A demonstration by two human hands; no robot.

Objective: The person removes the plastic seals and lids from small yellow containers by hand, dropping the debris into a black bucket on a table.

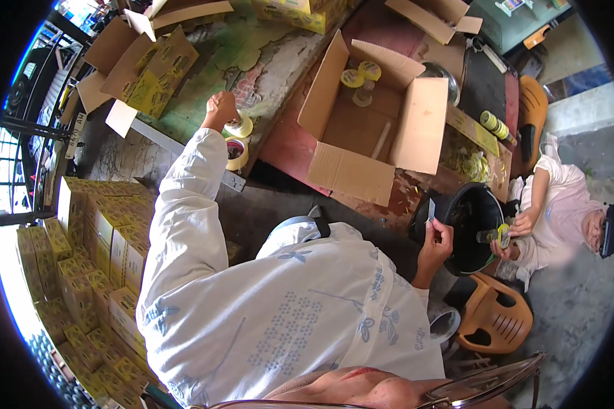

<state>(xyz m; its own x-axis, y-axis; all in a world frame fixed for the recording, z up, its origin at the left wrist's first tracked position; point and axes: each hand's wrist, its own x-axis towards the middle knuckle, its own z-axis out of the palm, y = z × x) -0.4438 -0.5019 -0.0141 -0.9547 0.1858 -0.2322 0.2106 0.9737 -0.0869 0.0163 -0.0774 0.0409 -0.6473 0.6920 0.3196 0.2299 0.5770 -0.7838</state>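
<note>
My left hand (pixel 222 111) is closed like a fist over the green-stained tabletop, at the end of my outstretched arm. What it grips, if anything, is hidden. Right beside it is a roll of clear yellowish tape (pixel 240 125), and a second tape roll (pixel 236 154) lies nearer, by the table corner. My right hand (pixel 435 247) pinches a small flat grey blade-like piece (pixel 431 210), which points away from me beside a black bucket (pixel 477 198). An open cardboard box (pixel 351 133) stands between my hands, with several see-through cups with yellow lids (pixel 370 70) inside.
At right, a seated co-worker (pixel 552 204) holds a see-through cup (pixel 488 235) over the bucket. Stacked yellow-brown cartons (pixel 95 225) rise at left. Orange chairs (pixel 494 313) stand at right. An open carton (pixel 153 75) lies on the far-left table; a stack of yellow-lidded cups (pixel 496 126) lies beyond the box.
</note>
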